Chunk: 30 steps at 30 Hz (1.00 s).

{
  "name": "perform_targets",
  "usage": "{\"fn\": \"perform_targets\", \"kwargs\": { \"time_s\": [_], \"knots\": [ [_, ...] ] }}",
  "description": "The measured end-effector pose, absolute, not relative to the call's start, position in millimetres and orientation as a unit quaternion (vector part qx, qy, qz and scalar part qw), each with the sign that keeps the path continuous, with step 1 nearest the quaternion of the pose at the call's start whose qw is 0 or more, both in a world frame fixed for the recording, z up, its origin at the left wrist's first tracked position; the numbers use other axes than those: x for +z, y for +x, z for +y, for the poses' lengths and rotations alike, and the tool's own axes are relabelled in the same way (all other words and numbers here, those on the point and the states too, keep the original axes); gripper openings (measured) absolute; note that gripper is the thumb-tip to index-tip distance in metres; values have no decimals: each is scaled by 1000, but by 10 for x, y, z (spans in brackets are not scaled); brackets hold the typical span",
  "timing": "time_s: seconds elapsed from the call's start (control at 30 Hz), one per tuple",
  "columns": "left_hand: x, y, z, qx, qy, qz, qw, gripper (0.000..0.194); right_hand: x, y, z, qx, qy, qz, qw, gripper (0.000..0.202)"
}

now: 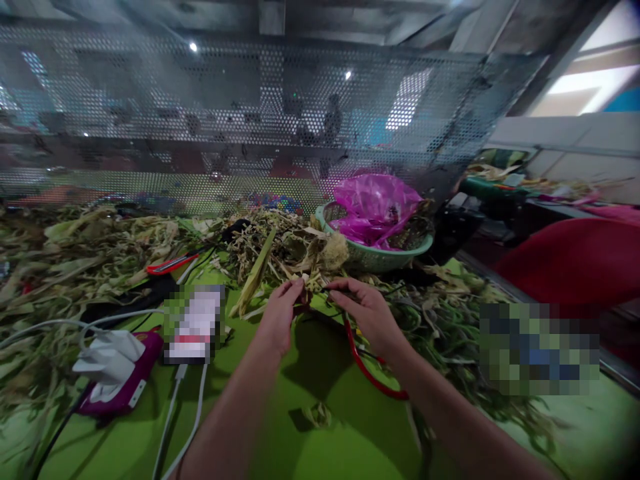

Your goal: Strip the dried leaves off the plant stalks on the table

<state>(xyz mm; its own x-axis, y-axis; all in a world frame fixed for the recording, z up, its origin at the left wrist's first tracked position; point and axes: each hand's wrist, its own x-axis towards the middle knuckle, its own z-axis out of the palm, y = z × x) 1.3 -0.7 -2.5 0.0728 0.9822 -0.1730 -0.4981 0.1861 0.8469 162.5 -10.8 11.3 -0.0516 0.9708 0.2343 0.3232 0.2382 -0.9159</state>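
Observation:
Over the green table (320, 460), both hands meet near the middle. My left hand (286, 308) is closed, its thumb and fingers pinching a pale, dry plant piece (313, 283). Close on its right, my right hand (364, 308) has its fingers pressed together on a thin dark strand (325, 290) by that piece. A red curved handle or loop (365, 377) lies below my right hand. A small knotted leaf piece (319, 415) rests on the table nearer to me. A long yellow-green husk strip (256, 270) leans on the heap beyond.
Dried leaves (110, 233) heap at left and back. A green basket (390, 257) holds a purple bag (375, 203). A red cutter (173, 264), a phone (196, 325), a purple power strip (123, 383) and white cables lie left. A perforated metal panel (225, 113) stands behind.

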Motion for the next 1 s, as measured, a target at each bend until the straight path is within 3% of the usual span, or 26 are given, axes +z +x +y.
{"fn": "perform_targets", "kwargs": {
  "time_s": [0.23,0.53,0.83,1.0],
  "knots": [
    [3,5,-16,525,397,380,650,31,47,1632,-73,392,-500,-600,486,20],
    [6,51,-41,543,330,420,648,26,64,1582,-118,277,-509,-688,437,10],
    [-18,-1,12,541,307,362,695,42,50,1569,-103,455,-486,-532,523,22],
    [-14,16,3,549,342,369,667,32,45,1573,-108,464,-474,-547,510,22]
  ]
}}
